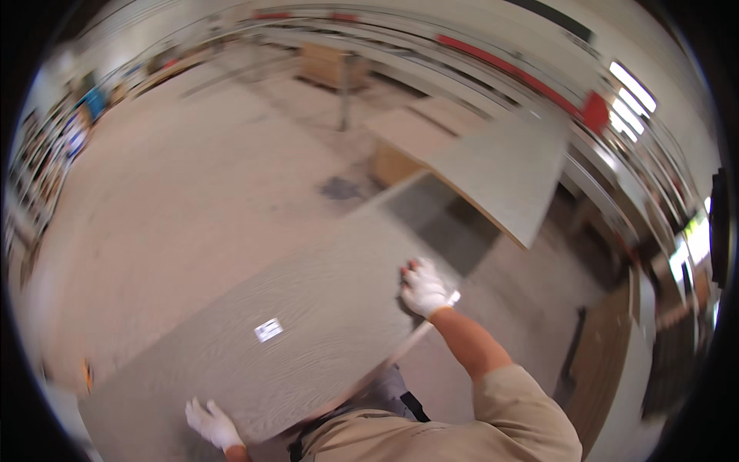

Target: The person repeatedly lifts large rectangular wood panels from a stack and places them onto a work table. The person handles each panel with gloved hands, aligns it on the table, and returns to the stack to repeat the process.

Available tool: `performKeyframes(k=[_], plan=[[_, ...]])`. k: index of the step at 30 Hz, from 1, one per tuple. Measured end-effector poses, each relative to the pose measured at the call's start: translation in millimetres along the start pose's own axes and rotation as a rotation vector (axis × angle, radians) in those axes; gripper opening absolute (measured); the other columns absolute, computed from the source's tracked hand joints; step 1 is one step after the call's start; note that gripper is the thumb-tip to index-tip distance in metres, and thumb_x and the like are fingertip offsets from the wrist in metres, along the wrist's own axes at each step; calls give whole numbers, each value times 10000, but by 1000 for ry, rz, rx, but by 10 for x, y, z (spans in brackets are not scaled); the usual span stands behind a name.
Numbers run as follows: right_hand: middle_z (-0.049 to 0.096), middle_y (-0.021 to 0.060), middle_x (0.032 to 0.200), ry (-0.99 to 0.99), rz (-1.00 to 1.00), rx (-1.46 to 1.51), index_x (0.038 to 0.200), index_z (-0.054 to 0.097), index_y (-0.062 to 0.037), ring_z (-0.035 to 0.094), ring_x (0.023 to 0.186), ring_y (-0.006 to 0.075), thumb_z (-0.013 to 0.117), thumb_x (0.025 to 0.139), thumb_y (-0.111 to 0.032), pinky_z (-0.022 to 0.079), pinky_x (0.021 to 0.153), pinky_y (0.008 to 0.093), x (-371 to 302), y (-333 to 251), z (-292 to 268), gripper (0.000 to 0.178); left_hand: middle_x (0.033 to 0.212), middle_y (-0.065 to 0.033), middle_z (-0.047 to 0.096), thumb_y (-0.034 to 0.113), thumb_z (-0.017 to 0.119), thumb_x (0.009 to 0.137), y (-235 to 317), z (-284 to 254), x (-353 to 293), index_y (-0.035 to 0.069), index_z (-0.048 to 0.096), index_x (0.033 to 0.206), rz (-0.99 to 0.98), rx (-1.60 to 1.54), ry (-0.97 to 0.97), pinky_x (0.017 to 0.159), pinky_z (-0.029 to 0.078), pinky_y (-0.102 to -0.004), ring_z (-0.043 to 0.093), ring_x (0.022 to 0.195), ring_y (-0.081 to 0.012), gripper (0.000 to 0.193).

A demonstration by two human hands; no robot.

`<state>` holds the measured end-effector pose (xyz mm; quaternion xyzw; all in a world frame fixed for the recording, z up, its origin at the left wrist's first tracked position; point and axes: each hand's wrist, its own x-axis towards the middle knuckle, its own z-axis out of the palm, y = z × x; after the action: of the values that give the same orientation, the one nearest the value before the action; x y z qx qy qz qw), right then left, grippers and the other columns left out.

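Note:
A large grey wood-grain board (308, 308) with a small white label (268, 329) lies tilted in front of me. My right hand (423, 289), in a white glove, grips the board's right edge. My left hand (212, 423), also white-gloved, holds the board's near edge at the lower left. Both forearms come in from the lower edge, and a beige sleeve covers my right upper arm. The picture is blurred by motion.
A second grey panel (508, 173) stands on a stack (400, 158) of boards at the upper right. A wide concrete floor (177, 200) stretches left. Shelves with goods (54, 146) line the far left, and dark panels (662, 362) lean at the right.

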<state>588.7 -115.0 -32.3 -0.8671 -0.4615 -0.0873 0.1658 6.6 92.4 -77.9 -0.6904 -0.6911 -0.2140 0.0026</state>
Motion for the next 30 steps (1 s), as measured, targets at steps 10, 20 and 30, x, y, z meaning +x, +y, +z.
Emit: performKeyframes(k=[10,20,30], plan=[[558,219,1458,-15,18,19,1301,654,-27,410,1436,425,635,859,-240,275,1257,526,-70,66,160,491,1348,-260,624,389,580,1033,-136,23,26,-10,641,1325,149,138,37,1105,436,-534,555,1290,-410,498],[579,188,1445,-31,30,2,1272,677,-29,430,1428,378,635,870,-231,279,1254,512,-58,19,58,451,1279,-309,637,396,586,1039,1457,53,-16,-44,638,1304,532,-290,79,1083,469,-515,576,1267,-416,516],[602,111,1458,127,455,674,1358,629,-76,590,1314,318,610,877,-58,473,1132,406,-1713,351,-248,482,1334,-211,624,135,683,933,4796,-385,-1261,-7,522,1429,957,-1102,-1182,1067,499,-452,629,1242,-345,540]])
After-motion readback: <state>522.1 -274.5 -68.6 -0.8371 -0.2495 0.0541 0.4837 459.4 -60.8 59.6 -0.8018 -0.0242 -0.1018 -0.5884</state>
